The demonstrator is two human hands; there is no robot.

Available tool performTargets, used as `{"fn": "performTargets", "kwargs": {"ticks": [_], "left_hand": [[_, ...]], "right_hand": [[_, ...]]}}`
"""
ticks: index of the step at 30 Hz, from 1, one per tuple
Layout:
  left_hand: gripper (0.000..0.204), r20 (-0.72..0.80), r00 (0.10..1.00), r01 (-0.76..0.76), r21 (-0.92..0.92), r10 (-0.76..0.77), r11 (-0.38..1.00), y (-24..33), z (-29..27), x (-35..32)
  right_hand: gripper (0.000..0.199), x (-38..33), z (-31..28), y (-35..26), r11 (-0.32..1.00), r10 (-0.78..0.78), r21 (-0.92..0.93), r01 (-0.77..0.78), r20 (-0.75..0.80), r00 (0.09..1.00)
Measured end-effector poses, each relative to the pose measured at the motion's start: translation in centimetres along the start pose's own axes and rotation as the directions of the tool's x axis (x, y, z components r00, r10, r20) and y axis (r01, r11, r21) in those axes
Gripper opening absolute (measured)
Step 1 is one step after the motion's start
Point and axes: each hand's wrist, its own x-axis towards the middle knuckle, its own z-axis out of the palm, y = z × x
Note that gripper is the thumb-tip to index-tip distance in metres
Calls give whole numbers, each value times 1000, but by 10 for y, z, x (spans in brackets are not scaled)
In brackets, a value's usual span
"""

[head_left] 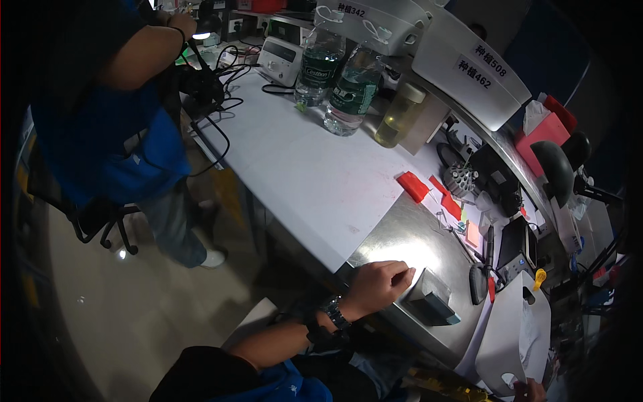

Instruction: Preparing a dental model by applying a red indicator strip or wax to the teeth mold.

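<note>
A small dark-and-pale box [432, 295] sits on the bare metal worktop [375, 244], just beyond the worker's left hand [380, 287], in a bright pool of light, a spot presumably chosen for visibility and easy reach. The left fingers are curled in narrowly; whether they pinch anything, or touch the box, cannot be told. At the lower right, the right hand [529, 390] meets the edge of a white bin [497, 342] with cut-out handles, perhaps to steady it; its fingers are too dark and cropped to show their spread.

Farther up the bench, red packets [413, 186] lie near a grey tube rack [461, 179], small supplies apparently kept within arm's length. Two clear water bottles [351, 94] stand upright beside a capped container of yellowish liquid [400, 117], pushed back, it seems, to spare the white work surface [295, 161].

Writing is plainest above: a white storage tub [462, 50] carries two pale stickers with dark characters and numerals, likely for sorting, and a second tub [375, 20] carries another. The bottles wear green printed labels. At left, a co-worker in blue [120, 147] reaches toward a lit lamp [202, 33].
</note>
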Motion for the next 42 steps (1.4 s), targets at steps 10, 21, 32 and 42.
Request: {"fn": "performTargets", "kwargs": {"ticks": [10,21,32,42], "left_hand": [[30,284,959,90,-215,-26,972,27,-28,-19],[106,-207,946,-258,-13,250,966,65,-90,-93],[89,-517,853,98,289,70,952,-54,-191,-26],[56,-704,710,161,137,-18,977,-61,-234,3]], "right_hand": [[15,-1,-58,-69,976,-212,32,216,-94,973],[16,124,-7,-225,813,-488,224,537,-242,839],[16,234,89,-438,567,-704,423,706,-196,683],[39,393,128,-478,504,-678,679,533,-70,732]]}}
